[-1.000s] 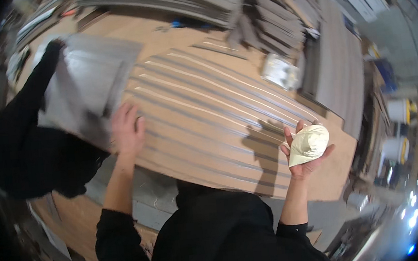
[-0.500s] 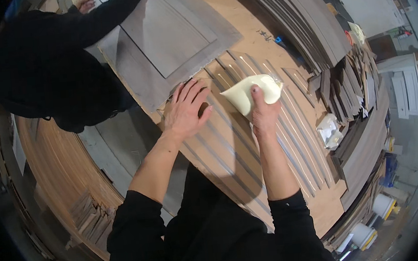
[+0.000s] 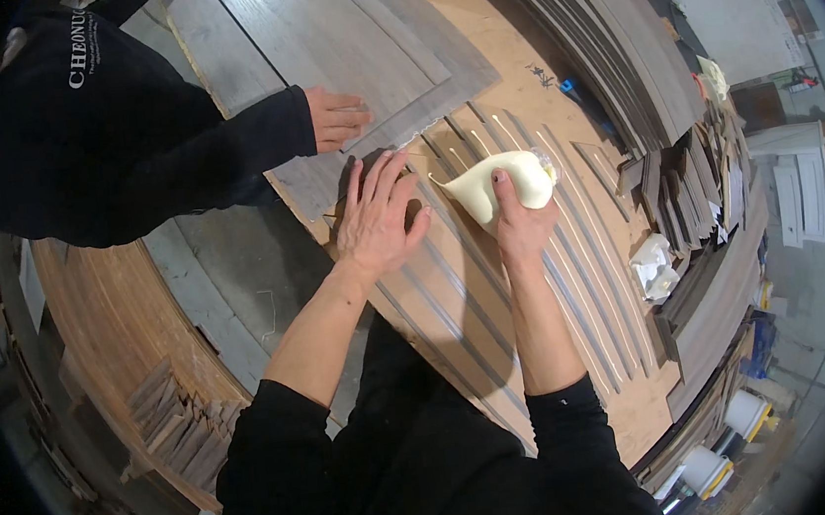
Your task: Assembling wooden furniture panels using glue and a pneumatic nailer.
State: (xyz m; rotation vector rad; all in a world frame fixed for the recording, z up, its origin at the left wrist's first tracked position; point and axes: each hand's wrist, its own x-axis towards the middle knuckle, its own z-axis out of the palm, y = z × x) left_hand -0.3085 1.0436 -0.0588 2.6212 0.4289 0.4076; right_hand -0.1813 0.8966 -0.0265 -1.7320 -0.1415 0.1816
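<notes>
- The tan worktop (image 3: 642,424) runs diagonally through the middle of the view.
- A co-worker in black (image 3: 103,138) stands at the far left, one hand (image 3: 338,119) over the grey panel's near edge.
- That grey panel (image 3: 342,36) lies flat at the worktop's upper left.
- A stack of long grey-brown boards (image 3: 590,42) lies along the worktop's far side.
- Thin grey strips (image 3: 461,324) lie side by side, slightly apart, below and right of the panel.
- The person's left hand (image 3: 381,216) is palm down beside the panel's corner, over the strips' upper ends, its fingers spread; whether they touch anything, I cannot tell.
- The soft, pale yellow bag (image 3: 514,173) is above the strips, its narrow tip pointing left toward that hand.
- The right hand (image 3: 525,222) grips the bag, thumb pressed on top; its other fingers are mostly hidden.
- A crumpled white item (image 3: 654,266) is right of the strips.
- A blue object (image 3: 571,93) is near the board stack.
- Narrow cream lines (image 3: 480,143) run along several strips.
</notes>
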